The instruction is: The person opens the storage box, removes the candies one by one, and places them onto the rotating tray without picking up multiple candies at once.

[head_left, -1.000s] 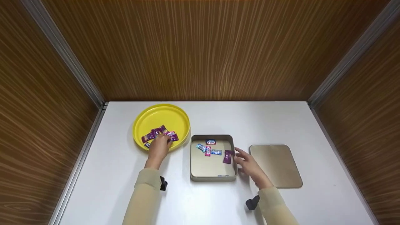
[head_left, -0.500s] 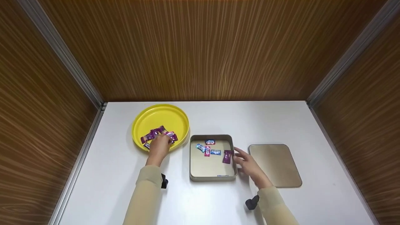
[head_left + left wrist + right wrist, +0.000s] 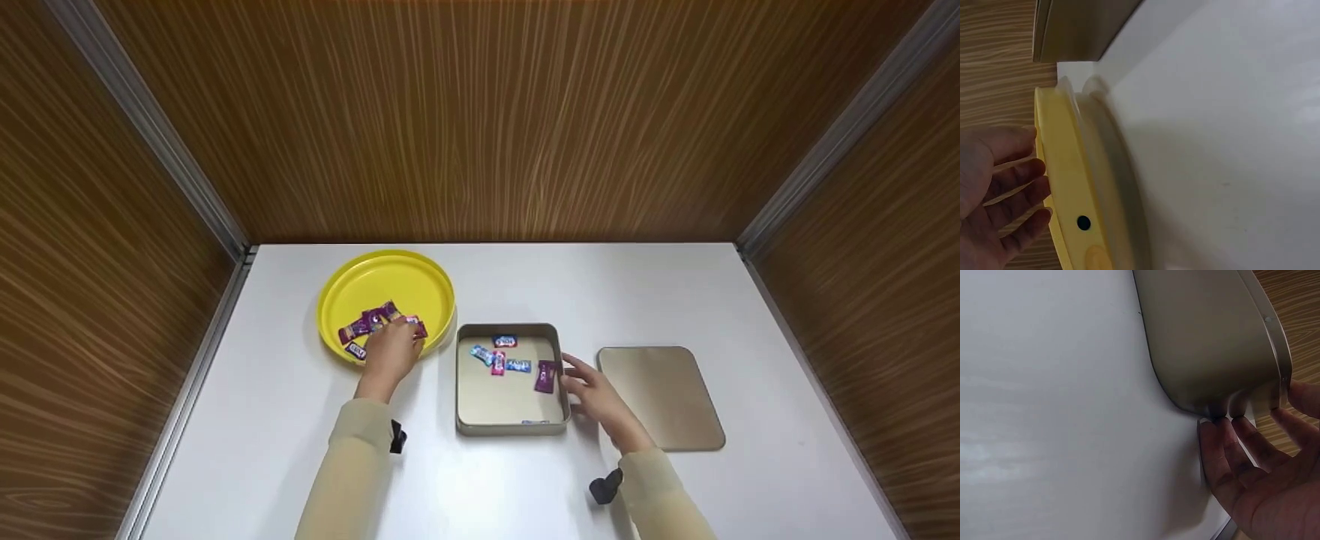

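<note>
While the left hand (image 3: 390, 351) reaches over wrapped sweets, the right hand (image 3: 600, 397) touches a tin

Although the left hand's fingers point down among the wrapped sweets (image 3: 352, 330) in the yellow plate (image 3: 386, 277), whether they pinch one cannot be told: the hand hides part of the pile from above, and in the left wrist view the plate's rim covers what lies beyond the bent, slightly parted fingers. The sweets, mostly purple, lie bunched at the plate's near side.

The right hand's fingers are spread and relaxed, their tips against the outer right wall of the open tin (image 3: 502, 401), which stands upright on the white surface (image 3: 480, 487). Inside it a purple packet (image 3: 545, 376) lies near that wall; a small pink sweet (image 3: 498, 363) lies between a light blue one (image 3: 481, 354) and a blue one (image 3: 518, 366), with a blue-and-red one (image 3: 505, 340) near the far wall. Another (image 3: 535, 422) is mostly hidden by the near wall.

Right of the tin, behind the right hand, lies a flat tan panel (image 3: 664, 397). Wood-grain walls (image 3: 480, 120) enclose the surface.
</note>
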{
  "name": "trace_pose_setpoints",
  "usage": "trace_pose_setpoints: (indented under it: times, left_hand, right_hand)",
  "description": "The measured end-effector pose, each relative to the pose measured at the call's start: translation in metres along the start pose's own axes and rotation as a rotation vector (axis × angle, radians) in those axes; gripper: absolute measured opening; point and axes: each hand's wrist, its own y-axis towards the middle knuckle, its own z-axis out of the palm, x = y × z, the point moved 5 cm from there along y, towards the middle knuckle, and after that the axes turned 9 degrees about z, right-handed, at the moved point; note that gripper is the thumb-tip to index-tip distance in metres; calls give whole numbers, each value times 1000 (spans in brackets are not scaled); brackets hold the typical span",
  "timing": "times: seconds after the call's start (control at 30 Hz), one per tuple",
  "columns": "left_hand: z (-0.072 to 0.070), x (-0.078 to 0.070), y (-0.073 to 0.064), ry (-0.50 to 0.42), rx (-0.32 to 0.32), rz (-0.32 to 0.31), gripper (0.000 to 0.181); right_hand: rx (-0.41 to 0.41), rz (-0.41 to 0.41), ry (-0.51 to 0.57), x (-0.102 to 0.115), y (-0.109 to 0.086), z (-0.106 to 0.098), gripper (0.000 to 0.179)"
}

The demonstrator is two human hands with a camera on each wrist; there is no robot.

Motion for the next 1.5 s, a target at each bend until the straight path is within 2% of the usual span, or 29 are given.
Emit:
trace_pose_setpoints:
  times: [0.23, 0.57, 0.7, 0.8, 1.0, 1.1, 1.3, 1.5]
  left_hand:
    - [0, -34, 1, -7, 11, 77, 20]
    - [7, -86, -4, -12, 46, 202, 24]
    - [12, -101, -6, 15, 34, 246, 25]
    - [18, -109, -7, 24, 57, 269, 28]
    - [36, -122, -10, 29, 175, 284, 37]
    - [44, -125, -9, 50, 205, 277, 37]
    - [53, -123, -4, 128, 172, 255, 31]
    - [59, -119, 0, 260, 145, 286, 23]
  right_hand:
    - [5, -12, 0, 0, -1, -1, 52]
    - [13, -13, 19, 0, -1, -1, 54]
    - [11, -7, 17, -1, -1, -1, 55]
    - [10, -8, 19, -1, -1, -1, 54]
    - [7, -6, 22, -1, -1, -1, 54]
    - [8, -7, 20, -1, -1, -1, 54]
    - [12, -8, 24, -1, 0, -1, 54]
    - [18, -6, 17, 0, -1, -1, 54]
